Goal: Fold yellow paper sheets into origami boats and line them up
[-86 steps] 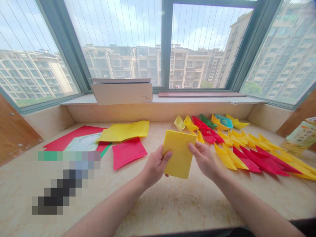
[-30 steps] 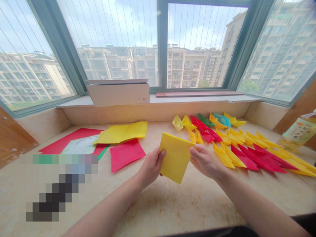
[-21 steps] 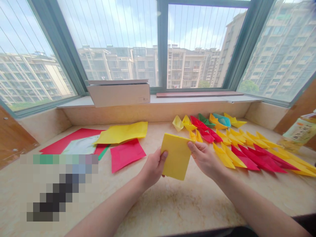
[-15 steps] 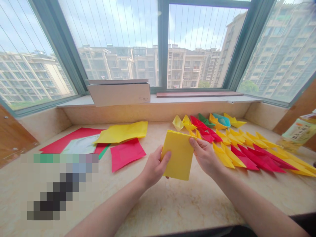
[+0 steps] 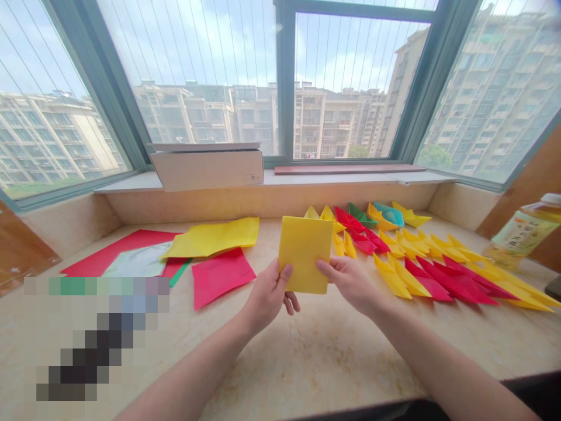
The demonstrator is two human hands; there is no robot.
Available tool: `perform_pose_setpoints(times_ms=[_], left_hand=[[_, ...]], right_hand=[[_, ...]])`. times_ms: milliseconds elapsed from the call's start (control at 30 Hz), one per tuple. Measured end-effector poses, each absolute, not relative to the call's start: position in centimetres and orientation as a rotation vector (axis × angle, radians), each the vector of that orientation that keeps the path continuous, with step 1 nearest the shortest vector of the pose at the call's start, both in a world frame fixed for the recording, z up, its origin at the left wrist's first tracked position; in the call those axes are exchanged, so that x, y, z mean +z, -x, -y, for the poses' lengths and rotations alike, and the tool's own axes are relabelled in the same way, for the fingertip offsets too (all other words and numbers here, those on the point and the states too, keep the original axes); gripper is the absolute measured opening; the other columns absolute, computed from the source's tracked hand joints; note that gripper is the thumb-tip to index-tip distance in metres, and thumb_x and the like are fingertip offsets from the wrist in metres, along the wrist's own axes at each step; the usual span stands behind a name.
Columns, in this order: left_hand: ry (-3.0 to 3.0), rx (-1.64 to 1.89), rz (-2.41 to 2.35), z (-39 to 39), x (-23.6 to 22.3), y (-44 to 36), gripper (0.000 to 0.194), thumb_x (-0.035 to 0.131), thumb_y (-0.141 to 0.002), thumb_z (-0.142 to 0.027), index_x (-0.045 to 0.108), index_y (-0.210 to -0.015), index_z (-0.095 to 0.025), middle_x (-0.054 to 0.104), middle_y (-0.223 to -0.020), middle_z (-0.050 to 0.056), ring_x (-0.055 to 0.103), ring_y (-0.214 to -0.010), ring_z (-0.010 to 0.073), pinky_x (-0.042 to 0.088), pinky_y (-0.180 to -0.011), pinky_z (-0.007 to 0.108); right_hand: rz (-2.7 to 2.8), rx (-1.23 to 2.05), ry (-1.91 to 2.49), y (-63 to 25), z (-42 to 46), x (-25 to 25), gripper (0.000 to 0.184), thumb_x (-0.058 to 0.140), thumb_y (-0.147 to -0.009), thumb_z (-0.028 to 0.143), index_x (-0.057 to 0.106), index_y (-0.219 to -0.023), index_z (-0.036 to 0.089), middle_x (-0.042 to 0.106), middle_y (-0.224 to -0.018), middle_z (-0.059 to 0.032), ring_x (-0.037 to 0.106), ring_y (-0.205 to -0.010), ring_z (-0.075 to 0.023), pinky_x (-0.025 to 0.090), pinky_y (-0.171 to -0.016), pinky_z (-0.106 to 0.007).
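Note:
Between my two hands a folded sheet of yellow paper (image 5: 305, 248) is held upright above the counter. My left hand (image 5: 268, 289) pinches its lower left edge, thumb in front and fingers behind, some of them showing below the paper. My right hand (image 5: 348, 280) grips the lower right edge between thumb and fingers. To the right lie several folded paper boats in rows, among them yellow boats (image 5: 397, 278), red boats (image 5: 458, 283), a green boat (image 5: 362, 215) and a blue boat (image 5: 391, 215).
On the left lie a yellow paper stack (image 5: 214, 235), a pink-red sheet (image 5: 222, 278), a larger red sheet (image 5: 105, 251) and a clear packet (image 5: 140, 260). A pixelated patch covers the front left. A white box (image 5: 210, 169) sits on the sill; a bottle (image 5: 526, 231) stands far right.
The yellow paper has turned more upright and moved slightly up and left. My right hand has slid from its upper right corner down to the lower right edge.

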State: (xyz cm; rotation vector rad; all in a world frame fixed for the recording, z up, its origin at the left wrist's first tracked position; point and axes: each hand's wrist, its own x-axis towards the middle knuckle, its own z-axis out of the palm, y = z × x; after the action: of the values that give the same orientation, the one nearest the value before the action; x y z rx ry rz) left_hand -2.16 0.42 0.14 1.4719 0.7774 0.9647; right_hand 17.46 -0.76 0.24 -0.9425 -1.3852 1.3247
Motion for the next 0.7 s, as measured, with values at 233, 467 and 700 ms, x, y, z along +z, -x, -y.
perform_pose_setpoints(times_ms=[233,467,700], left_hand=[[-1.381,0.909,-0.796,-0.7,0.1,2.2,0.049,0.052,-0.088,-0.061,0.047,-0.107,-0.016,0.069,-0.091,0.009,0.066,-0.041,0.0153,0.046,-0.033,0.020],[-1.305,0.715,-0.844,-1.0,0.4,2.6,0.056,0.058,-0.081,-0.066,0.060,-0.090,-0.011,0.069,-0.067,0.007,0.064,-0.040,0.0151,0.041,-0.033,0.018],[-1.340,0.898,-0.811,-1.5,-0.4,2.7,0.062,0.054,-0.082,-0.069,0.061,-0.071,-0.009,0.066,-0.055,0.008,0.056,-0.032,0.0136,0.037,-0.029,0.021]], right_hand=[[1.310,1.167,0.972,-16.7,0.9,0.2,0.049,0.065,-0.080,0.061,0.077,-0.092,0.014,0.075,-0.082,-0.0071,0.068,-0.072,-0.0223,0.054,-0.070,-0.035],[1.307,1.189,0.978,-16.5,1.0,0.2,0.049,0.064,-0.081,0.062,0.075,-0.088,0.014,0.073,-0.076,-0.0054,0.068,-0.069,-0.0216,0.052,-0.063,-0.032],[1.506,1.159,0.961,-16.5,0.5,0.2,0.063,0.041,-0.092,0.067,0.072,-0.085,0.012,0.071,-0.068,-0.0069,0.066,-0.063,-0.0174,0.047,-0.059,-0.026]])
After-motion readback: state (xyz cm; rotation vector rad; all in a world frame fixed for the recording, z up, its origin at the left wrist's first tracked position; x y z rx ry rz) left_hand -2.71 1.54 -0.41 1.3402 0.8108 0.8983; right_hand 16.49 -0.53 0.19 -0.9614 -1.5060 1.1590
